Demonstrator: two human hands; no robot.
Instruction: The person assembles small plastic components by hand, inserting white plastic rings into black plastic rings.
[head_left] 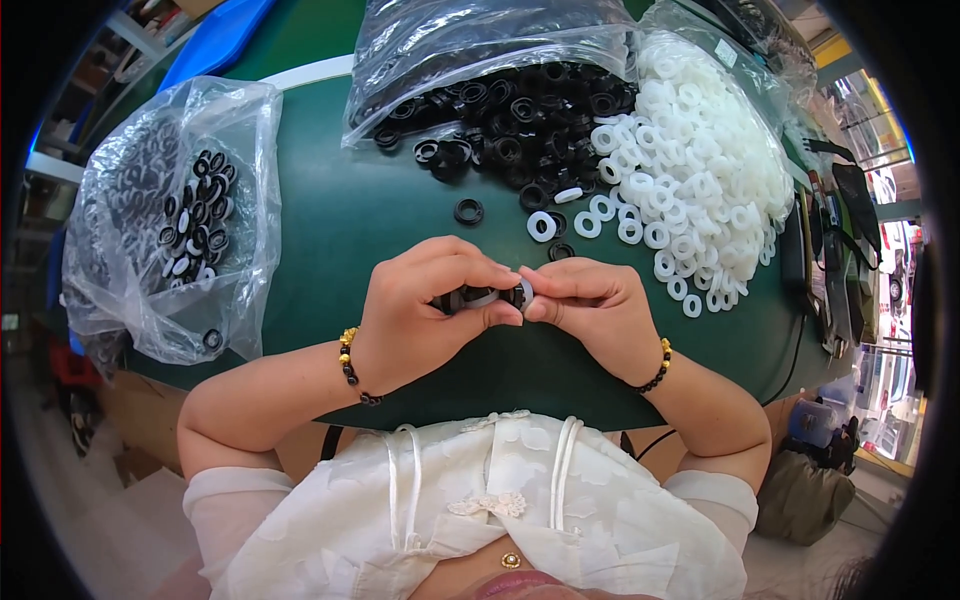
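Both hands meet above the near part of the green table. My left hand (405, 310) is closed around a few black rings (513, 295), some with pale faces, partly covered by the fingers. Against the end of these rings, my right hand (598, 300) pinches a white ring (527, 292) between thumb and fingers. Beyond the hands lie a loose black ring (468, 211) and a loose white ring (541, 226). Farther off, a heap of black rings (545, 115) spills from a clear bag, touching a large heap of white rings (700, 180) on the right.
On the left, a clear plastic bag (105, 300) holds black-and-white rings (200, 215). Another clear bag (480, 35) covers the back of the black heap. A blue tray (215, 40) is at the far left of the green table (320, 190). Dark items (835, 230) line the right edge.
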